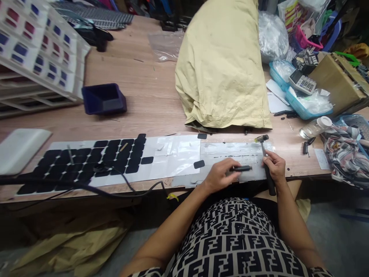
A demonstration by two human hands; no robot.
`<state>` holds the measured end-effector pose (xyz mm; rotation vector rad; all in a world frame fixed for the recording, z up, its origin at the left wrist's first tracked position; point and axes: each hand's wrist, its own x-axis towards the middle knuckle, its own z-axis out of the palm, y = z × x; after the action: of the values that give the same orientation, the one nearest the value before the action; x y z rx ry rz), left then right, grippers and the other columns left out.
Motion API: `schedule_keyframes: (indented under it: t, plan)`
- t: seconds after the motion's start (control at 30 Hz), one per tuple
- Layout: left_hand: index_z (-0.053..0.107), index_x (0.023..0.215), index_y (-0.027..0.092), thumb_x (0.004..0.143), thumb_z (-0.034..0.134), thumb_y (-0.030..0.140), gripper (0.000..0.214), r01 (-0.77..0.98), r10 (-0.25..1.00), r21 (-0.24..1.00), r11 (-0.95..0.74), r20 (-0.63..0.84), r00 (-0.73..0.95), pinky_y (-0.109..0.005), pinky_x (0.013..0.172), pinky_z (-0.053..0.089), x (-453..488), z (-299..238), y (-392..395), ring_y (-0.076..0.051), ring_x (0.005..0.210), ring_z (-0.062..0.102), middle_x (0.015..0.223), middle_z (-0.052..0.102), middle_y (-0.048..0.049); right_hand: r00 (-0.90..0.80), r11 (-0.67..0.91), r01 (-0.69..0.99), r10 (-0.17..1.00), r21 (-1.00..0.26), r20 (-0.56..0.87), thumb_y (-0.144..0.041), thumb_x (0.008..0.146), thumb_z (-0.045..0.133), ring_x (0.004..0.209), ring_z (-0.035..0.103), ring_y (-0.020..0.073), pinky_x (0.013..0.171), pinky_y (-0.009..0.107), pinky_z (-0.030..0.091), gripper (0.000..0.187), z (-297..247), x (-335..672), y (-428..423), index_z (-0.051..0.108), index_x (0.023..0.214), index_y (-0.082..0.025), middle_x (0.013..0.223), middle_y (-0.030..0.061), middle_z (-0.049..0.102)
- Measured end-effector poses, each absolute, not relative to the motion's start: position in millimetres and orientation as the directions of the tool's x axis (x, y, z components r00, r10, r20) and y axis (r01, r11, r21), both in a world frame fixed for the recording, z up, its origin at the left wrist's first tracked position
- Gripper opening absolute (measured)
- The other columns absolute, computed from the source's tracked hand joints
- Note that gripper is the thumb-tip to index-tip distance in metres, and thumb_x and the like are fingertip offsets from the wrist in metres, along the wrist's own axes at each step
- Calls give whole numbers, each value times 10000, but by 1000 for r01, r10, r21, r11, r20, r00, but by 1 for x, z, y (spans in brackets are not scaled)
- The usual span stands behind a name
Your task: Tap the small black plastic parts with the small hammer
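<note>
My right hand (276,166) is wrapped round the handle of a small hammer (268,171) with a yellow and black head, which points away from me over the table edge. In my left hand (221,175), the fingers pinch a short dark rod-shaped piece (242,168); its exact kind is unclear. Both hands are above a greyish-white work sheet (215,154) at the table's front edge. Left of it, flat black rounded pieces (115,156) lie in rows on a white sheet (173,154). Two single black pieces (198,164) rest close to my left hand.
A black cable (100,190) crosses the front left. Behind are a large tan cloth bag (221,73), a dark blue bin (104,99) and a white rack (57,57). At right stand blue baskets (305,107), a calculator (302,82), a jar (314,128) and patterned cloth (343,154).
</note>
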<state>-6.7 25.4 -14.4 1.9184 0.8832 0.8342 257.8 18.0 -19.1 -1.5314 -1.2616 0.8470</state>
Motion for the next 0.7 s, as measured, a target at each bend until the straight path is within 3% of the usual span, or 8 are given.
schedule_keyframes:
  t: [0.07, 0.17, 0.3, 0.4, 0.57, 0.7]
  plan:
    - [692, 1096, 222, 955, 597, 364, 221, 198, 694, 907, -373, 131, 708, -275, 723, 506, -1, -13, 2, -162, 811, 669, 956, 743, -38, 213, -28, 300, 976, -953, 39, -349, 790, 690, 531, 557, 134, 622, 308, 485, 390, -22, 258, 19, 745, 1114, -140, 560, -46, 624]
    - [694, 1073, 226, 950, 603, 313, 176, 306, 583, 834, -460, 23, 812, -286, 758, 507, 16, -22, -25, -180, 833, 699, 940, 760, -29, 175, -25, 305, 984, -952, 31, -354, 787, 696, 531, 549, 128, 613, 300, 465, 389, -24, 258, 18, 743, 1104, -133, 550, -52, 608]
    - [674, 1070, 201, 957, 533, 238, 184, 518, 609, 587, -622, -53, 791, -326, 712, 502, 34, -35, -34, -233, 831, 707, 947, 754, -79, 168, -16, 291, 985, -956, 35, -358, 787, 695, 533, 538, 124, 610, 298, 453, 395, -25, 258, 18, 738, 1104, -127, 552, -54, 600]
    - [662, 1047, 187, 957, 475, 186, 208, 558, 581, 459, -692, -105, 807, -326, 623, 477, 41, -37, -31, -243, 735, 696, 893, 739, -98, 171, -13, 281, 985, -960, 36, -352, 786, 695, 534, 533, 123, 604, 294, 446, 396, -27, 258, 17, 735, 1107, -122, 556, -52, 600]
    - [667, 1040, 157, 905, 468, 103, 246, 616, 585, 375, -693, -206, 784, -355, 621, 500, 47, -36, -31, -296, 771, 717, 887, 739, -132, 164, -1, 292, 985, -957, 49, -342, 792, 687, 539, 537, 121, 612, 287, 445, 395, -28, 257, 16, 738, 1111, -115, 561, -49, 603]
    - [668, 1091, 151, 892, 473, 73, 289, 675, 629, 382, -631, -258, 734, -362, 667, 526, 50, -34, -34, -306, 830, 729, 909, 747, -139, 159, 2, 312, 986, -950, 54, -340, 801, 684, 548, 540, 123, 623, 285, 450, 388, -27, 256, 14, 740, 1117, -122, 561, -49, 599]
